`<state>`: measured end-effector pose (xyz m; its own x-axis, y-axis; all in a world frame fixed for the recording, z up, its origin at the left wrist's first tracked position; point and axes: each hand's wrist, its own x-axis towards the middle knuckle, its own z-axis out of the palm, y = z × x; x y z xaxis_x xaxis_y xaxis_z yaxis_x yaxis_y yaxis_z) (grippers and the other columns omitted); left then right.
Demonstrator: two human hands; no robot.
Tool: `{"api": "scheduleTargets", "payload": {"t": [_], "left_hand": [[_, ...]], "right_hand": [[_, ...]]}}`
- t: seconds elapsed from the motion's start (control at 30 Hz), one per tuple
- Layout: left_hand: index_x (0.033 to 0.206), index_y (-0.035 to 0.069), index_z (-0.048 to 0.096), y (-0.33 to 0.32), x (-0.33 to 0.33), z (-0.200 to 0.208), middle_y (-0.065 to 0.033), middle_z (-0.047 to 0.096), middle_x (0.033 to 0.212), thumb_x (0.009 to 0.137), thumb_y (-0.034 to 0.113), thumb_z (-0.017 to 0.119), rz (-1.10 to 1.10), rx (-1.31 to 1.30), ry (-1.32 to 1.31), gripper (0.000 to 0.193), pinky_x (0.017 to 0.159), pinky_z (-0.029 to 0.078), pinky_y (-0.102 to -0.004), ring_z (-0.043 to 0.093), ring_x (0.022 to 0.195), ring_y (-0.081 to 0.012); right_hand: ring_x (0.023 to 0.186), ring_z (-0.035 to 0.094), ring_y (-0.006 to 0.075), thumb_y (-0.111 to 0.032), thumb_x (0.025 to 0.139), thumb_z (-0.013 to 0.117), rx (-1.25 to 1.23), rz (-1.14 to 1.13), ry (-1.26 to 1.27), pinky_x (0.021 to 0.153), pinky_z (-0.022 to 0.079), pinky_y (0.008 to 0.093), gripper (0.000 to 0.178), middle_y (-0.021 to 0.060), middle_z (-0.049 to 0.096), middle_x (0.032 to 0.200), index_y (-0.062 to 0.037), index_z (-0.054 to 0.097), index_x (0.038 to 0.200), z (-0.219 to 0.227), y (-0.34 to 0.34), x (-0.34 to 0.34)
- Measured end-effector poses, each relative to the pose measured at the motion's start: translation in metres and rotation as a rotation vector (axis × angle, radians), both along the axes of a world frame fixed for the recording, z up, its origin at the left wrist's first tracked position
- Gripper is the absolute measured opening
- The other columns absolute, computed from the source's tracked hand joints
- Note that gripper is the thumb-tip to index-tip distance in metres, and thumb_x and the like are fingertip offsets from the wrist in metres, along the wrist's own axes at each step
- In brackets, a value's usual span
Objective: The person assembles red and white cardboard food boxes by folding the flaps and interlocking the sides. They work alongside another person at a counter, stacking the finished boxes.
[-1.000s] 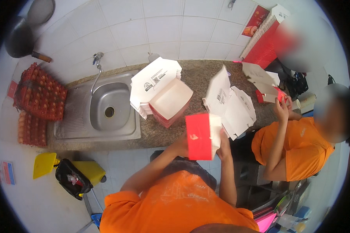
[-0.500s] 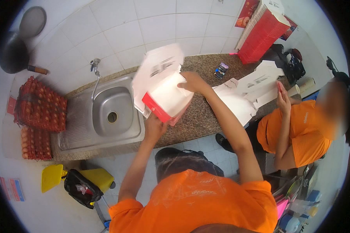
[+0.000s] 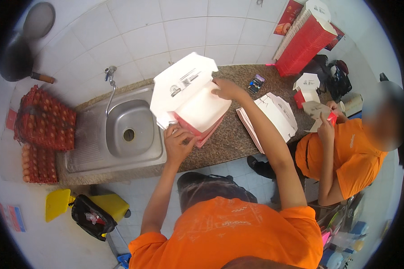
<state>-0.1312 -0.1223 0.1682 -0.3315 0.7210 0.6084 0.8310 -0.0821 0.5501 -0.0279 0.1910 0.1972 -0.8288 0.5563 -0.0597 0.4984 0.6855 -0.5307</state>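
A cardboard food box (image 3: pixel 201 105), white inside and red outside, is held over the counter just right of the sink, its white lid (image 3: pixel 184 80) raised toward the wall. My right hand (image 3: pixel 228 89) grips its right edge, the thumb over the inner side. At the near left corner, my left hand (image 3: pixel 179 140) has bent fingers on the red wall and the lid's edge; its fingertips are partly hidden. More red cardboard shows under the box. To the right of my right forearm lies a pile of flat white-and-red box blanks (image 3: pixel 271 117).
The steel sink (image 3: pixel 132 125) with a tap is at left, beside red-netted egg trays (image 3: pixel 47 121). A phone-sized object (image 3: pixel 256 84), a tall stack of red boxes (image 3: pixel 305 42) and a small box (image 3: pixel 307 89) are on the counter. At right, a co-worker (image 3: pixel 341 152) handles a red-and-white blank.
The box in my hands has tilted and shifted slightly right, and my left fingers have moved up its corner. The co-worker's large blank is gone from hand; a smaller one is there.
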Motion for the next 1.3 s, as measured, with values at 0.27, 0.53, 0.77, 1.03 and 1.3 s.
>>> {"api": "scheduleTargets", "payload": {"t": [0.27, 0.53, 0.77, 1.03, 1.3], "left_hand": [[0.081, 0.015, 0.076, 0.0, 0.003, -0.018, -0.0008, 0.07, 0.093, 0.066, 0.022, 0.089, -0.044, 0.07, 0.011, 0.022, 0.089, 0.047, -0.0427, 0.061, 0.098, -0.0269], [0.08, 0.01, 0.072, 0.0, 0.0, -0.025, -0.0043, 0.07, 0.089, 0.069, 0.01, 0.088, -0.027, 0.1, 0.066, 0.02, 0.087, 0.048, -0.0423, 0.061, 0.095, -0.0279], [0.079, 0.009, 0.071, 0.001, 0.001, -0.016, -0.0041, 0.068, 0.087, 0.074, 0.011, 0.086, -0.079, 0.028, 0.085, 0.016, 0.087, 0.045, -0.0401, 0.059, 0.092, -0.0263], [0.079, 0.008, 0.069, 0.004, 0.008, -0.011, -0.0086, 0.064, 0.092, 0.075, 0.014, 0.085, -0.097, 0.049, 0.124, 0.018, 0.088, 0.044, -0.0424, 0.056, 0.098, -0.0309], [0.104, 0.002, 0.062, 0.002, 0.004, -0.014, -0.0124, 0.055, 0.102, 0.072, 0.016, 0.083, 0.038, -0.068, 0.022, 0.041, 0.082, 0.046, -0.0414, 0.056, 0.094, -0.0339]], "right_hand": [[0.12, 0.06, 0.0387, -0.035, 0.081, 0.074, 0.082, 0.071, 0.08, 0.104, 0.046, 0.0456, 0.058, 0.0206, 0.064, 0.131, -0.0055, 0.064, 0.131, -0.006, -0.012, 0.018], [0.098, 0.072, 0.036, -0.009, 0.073, 0.076, 0.271, -0.198, 0.007, 0.08, 0.059, 0.0466, 0.03, 0.019, 0.073, 0.101, -0.0011, 0.072, 0.101, -0.018, -0.034, -0.009], [0.102, 0.069, 0.0389, -0.008, 0.072, 0.079, 0.322, -0.272, 0.052, 0.085, 0.055, 0.0501, 0.067, 0.0223, 0.07, 0.105, 0.0011, 0.051, 0.132, -0.007, -0.049, -0.001], [0.099, 0.07, 0.0388, -0.04, 0.082, 0.074, -0.101, 0.29, 0.234, 0.088, 0.054, 0.049, 0.055, 0.0228, 0.072, 0.104, -0.0036, 0.063, 0.122, 0.035, -0.153, 0.039], [0.083, 0.072, 0.0377, -0.033, 0.083, 0.07, 0.164, 0.217, 0.134, 0.073, 0.056, 0.0493, 0.034, 0.0199, 0.072, 0.084, -0.0001, 0.067, 0.093, 0.01, -0.19, 0.031]]}}
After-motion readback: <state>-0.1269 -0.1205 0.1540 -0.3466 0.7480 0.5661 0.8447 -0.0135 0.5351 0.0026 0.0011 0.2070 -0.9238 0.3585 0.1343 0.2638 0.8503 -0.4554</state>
